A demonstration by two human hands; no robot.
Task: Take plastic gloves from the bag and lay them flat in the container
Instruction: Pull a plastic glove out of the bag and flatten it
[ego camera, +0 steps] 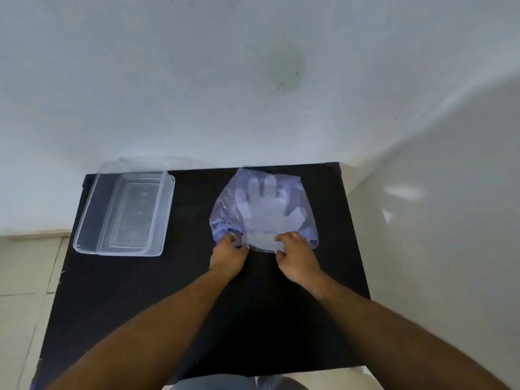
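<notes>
A translucent purple-tinted bag (225, 209) lies on the black table (197, 305), right of centre, its mouth toward me. Pale plastic gloves (267, 206) show through it, fingers pointing away from me. My left hand (229, 254) pinches the left side of the bag's mouth. My right hand (298, 257) rests at the right side of the mouth, fingers curled on the bag's edge and the glove cuffs. A clear rectangular container (123, 212) stands at the table's far left with nothing in it.
A clear lid (140, 164) leans behind the container against the white wall (253, 80). A second wall (436, 220) closes the right side. Tiled floor (25, 277) shows left of the table.
</notes>
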